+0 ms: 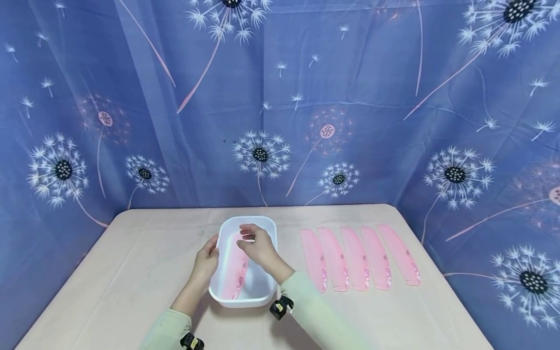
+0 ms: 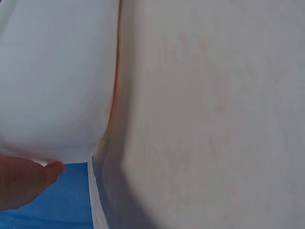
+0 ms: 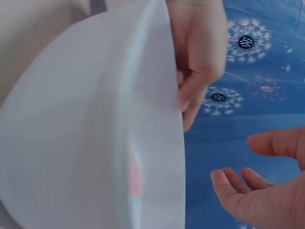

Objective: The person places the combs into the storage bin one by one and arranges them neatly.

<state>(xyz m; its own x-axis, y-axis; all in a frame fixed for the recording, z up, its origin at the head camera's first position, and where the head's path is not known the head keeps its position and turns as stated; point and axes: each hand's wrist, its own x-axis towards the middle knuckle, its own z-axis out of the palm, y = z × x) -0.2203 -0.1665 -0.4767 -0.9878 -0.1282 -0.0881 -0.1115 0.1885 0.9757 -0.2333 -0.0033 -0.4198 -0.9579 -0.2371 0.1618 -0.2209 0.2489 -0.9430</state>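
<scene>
My left hand (image 1: pixel 204 265) grips the left wall of a white plastic tub (image 1: pixel 259 287); the left wrist view has that hand (image 2: pixel 24 182) at the tub's edge. Inside the tub lies a pink comb (image 1: pixel 235 267), slanting lengthwise along the left half. Over the tub's far right part hovers my right hand (image 1: pixel 259 247), partly covering the comb's upper end. In the right wrist view the thumb and fingers of this hand (image 3: pixel 267 191) stand apart with nothing between them. Only a small pink patch of the comb (image 3: pixel 136 172) shows there.
Several more pink combs (image 1: pixel 355 257) lie side by side on the table, right of the tub. A pale cloth covers the table (image 1: pixel 144 272). Blue curtains (image 1: pixel 297 146) with dandelion prints rise behind it and at both sides.
</scene>
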